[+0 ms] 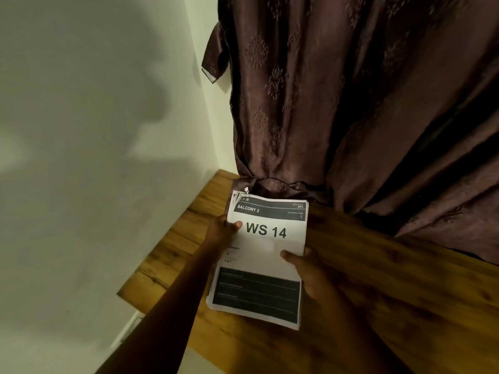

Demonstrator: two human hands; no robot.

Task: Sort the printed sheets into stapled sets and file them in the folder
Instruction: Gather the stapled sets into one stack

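Observation:
A stack of printed sheets (266,255) is held just above a wooden table (391,292). The top sheet reads "BALCONY 2" and "WS 14", with dark bands at its top and bottom. Its top left corner is fanned and frayed. My left hand (225,229) grips the stack's left edge, thumb on the top sheet. My right hand (307,268) holds the right edge, thumb on the paper and fingers underneath. No stapler or folder is in view.
A dark brown patterned curtain (351,103) hangs behind the table and bunches onto its far edge. A pale wall (94,130) runs along the left side of the table. The table's left edge (162,252) drops off beside the wall.

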